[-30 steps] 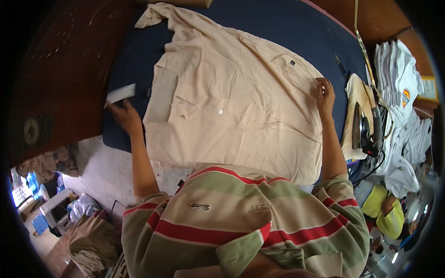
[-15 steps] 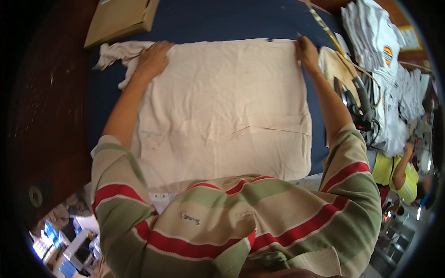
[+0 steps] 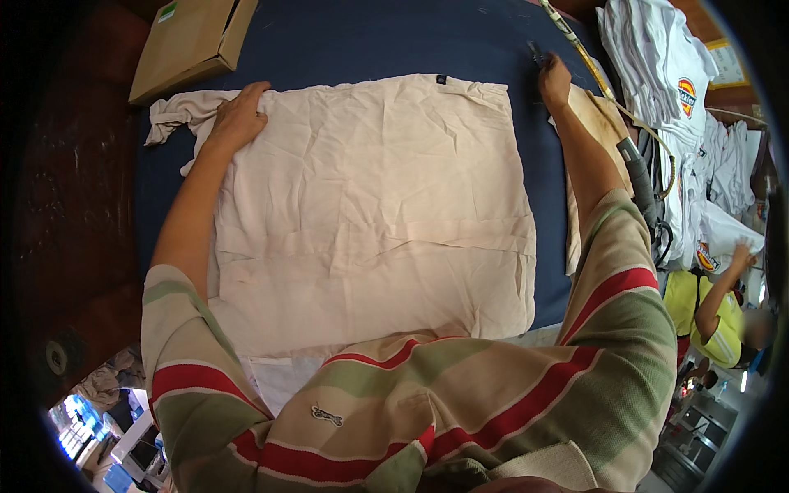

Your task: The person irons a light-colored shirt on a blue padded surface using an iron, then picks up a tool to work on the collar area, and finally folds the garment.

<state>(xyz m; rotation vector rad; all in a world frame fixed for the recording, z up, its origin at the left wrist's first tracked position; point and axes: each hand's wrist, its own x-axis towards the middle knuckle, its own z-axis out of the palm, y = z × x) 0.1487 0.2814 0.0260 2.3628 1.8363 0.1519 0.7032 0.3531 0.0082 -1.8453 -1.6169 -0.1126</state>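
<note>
A cream cloth garment, creased and with a dark label at its far edge, is spread over a dark blue table covering. My left hand rests on its far left part with the fingers stretched out, next to a bunched strip of the same cloth. Beyond the garment's far right corner, my right hand is off the cloth, closed round a small dark pointed tool, whose exact kind is hard to make out.
A cardboard box lies at the far left. On the right are an iron, partly behind my right forearm, a tan pad, a cord and stacked white shirts. Farther right, a person in yellow handles white cloth.
My right hand has left the garment's far right edge and moved outward with the small tool. The garment's far right part looks more wrinkled. The whole view has shifted slightly.
</note>
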